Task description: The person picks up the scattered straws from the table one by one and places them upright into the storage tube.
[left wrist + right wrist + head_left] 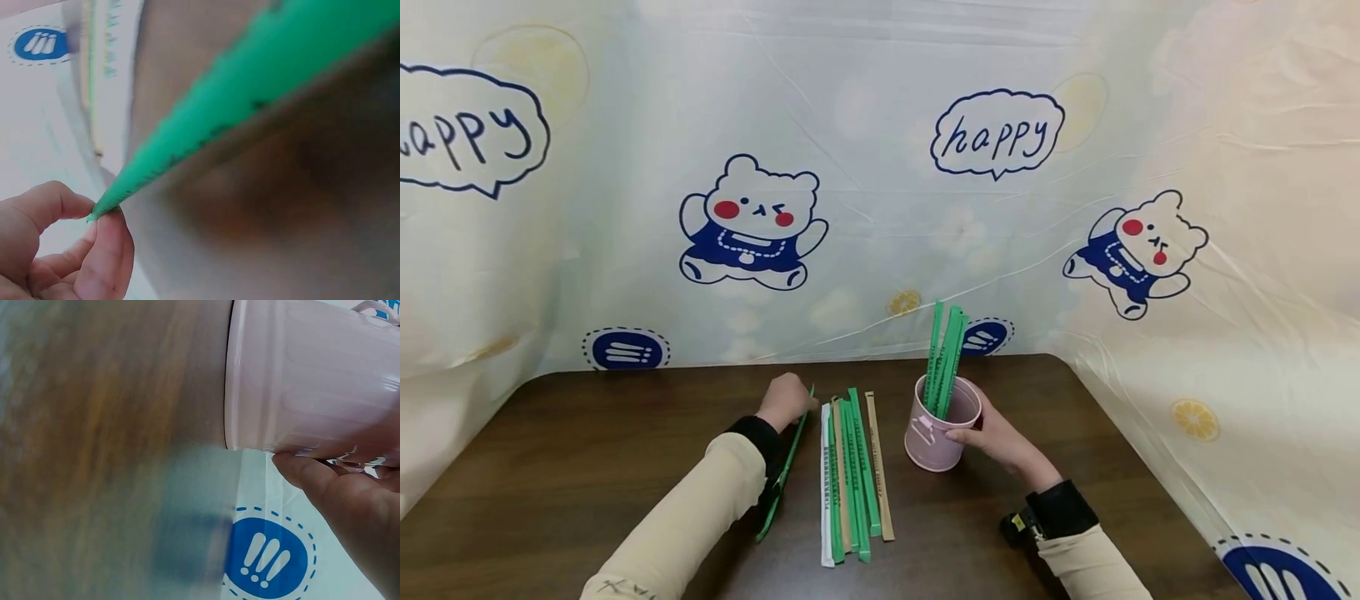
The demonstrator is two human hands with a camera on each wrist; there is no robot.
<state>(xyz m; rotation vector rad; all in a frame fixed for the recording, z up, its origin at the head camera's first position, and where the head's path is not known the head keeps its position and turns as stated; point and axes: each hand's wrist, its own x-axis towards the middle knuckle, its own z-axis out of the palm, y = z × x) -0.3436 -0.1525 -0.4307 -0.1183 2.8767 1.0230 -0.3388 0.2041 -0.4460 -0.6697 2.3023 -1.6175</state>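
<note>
In the head view my left hand (786, 402) pinches a green paper-wrapped straw (785, 479) by its far end, between thumb and fingers. The left wrist view shows the grip at the tip, with the printed green wrapper (206, 119) running toward the camera. My right hand (1000, 437) grips the right side of a small pink bucket (931, 450), its thumb near the front rim. The bucket stands upright on the table, and several green wrapped straws (946, 358) lean inside it. Up close in the right wrist view are the bucket's smooth wall (300, 375) and fingers beneath it.
Between the hands lies a row of wrapped straws: a white one (827, 492), several green ones (861, 467) and brown ones, one brown straw (880, 475) at the right end. The dark wooden table (625, 467) meets a printed cloth backdrop (880, 167) at its back and sides.
</note>
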